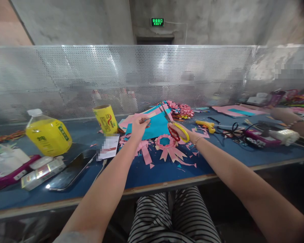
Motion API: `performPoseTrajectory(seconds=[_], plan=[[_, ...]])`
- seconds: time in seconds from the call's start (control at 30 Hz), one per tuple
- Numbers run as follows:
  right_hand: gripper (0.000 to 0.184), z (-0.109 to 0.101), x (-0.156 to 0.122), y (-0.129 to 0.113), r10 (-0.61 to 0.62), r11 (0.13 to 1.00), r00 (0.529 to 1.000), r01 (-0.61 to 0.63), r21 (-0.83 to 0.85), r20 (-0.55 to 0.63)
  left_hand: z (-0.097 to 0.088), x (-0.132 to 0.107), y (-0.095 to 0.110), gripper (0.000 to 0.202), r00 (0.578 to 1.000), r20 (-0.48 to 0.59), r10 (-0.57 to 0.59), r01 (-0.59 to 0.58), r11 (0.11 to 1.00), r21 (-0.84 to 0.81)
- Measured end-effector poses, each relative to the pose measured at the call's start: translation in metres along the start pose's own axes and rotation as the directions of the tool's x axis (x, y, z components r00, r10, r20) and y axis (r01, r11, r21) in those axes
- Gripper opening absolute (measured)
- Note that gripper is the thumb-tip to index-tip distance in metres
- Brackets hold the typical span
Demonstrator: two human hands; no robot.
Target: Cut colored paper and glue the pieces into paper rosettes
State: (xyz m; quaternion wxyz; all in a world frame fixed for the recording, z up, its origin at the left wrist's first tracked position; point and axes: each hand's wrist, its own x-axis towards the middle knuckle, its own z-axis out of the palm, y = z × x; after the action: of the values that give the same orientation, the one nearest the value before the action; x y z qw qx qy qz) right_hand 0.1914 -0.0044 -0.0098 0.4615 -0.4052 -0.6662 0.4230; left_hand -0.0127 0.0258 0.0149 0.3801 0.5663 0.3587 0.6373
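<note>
My right hand (pixel 183 131) grips scissors (pixel 177 131) with red and yellow handles. Their blades point up and away, spread apart over a blue paper sheet (pixel 158 126). My left hand (pixel 140 125) is closed at the left part of that sheet, fingertips pinched together on it. Pink and pale sheets lie partly under the blue one. Just below, near the table's front, sits a pink paper rosette (pixel 166 142) with a blue centre and ribbon-like tails. Pink strips (pixel 145 153) and small scraps are strewn around it.
On the left stand a jug of yellow liquid (pixel 49 135) and a yellow cardboard tube (pixel 105 118); a phone (pixel 72 172) lies before them. Paper flowers (pixel 179 109) are piled behind the sheets. A yellow glue gun (pixel 206 126) lies right. Another person's arm (pixel 291 123) reaches in at far right.
</note>
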Motion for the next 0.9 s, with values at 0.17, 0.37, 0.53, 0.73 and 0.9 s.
performPoseTrajectory(seconds=[0.17,0.37,0.53,0.73,0.9], plan=[[0.038,0.003,-0.002,-0.007,-0.013,1.000,0.998,0.011,0.029,0.063,0.000,-0.001,0.001,0.022,1.000,0.015,-0.004,0.004,1.000,0.012],[0.041,0.005,0.000,-0.001,0.000,0.998,0.998,-0.004,0.056,0.070,-0.001,-0.002,0.002,0.022,0.999,0.030,0.013,-0.013,1.000,0.024],[0.038,0.006,0.004,0.010,-0.034,0.994,0.999,0.032,0.102,0.019,-0.001,-0.002,0.002,0.020,0.999,0.046,0.016,-0.017,0.999,0.029],[0.037,0.004,0.004,0.012,-0.070,0.996,0.997,0.071,0.049,-0.012,-0.001,-0.002,0.003,0.018,0.998,0.049,0.032,-0.034,0.998,0.045],[0.036,0.006,0.005,0.013,-0.077,0.996,0.996,0.078,0.031,-0.038,0.001,-0.003,0.004,0.016,0.999,0.048,0.025,-0.028,0.998,0.051]])
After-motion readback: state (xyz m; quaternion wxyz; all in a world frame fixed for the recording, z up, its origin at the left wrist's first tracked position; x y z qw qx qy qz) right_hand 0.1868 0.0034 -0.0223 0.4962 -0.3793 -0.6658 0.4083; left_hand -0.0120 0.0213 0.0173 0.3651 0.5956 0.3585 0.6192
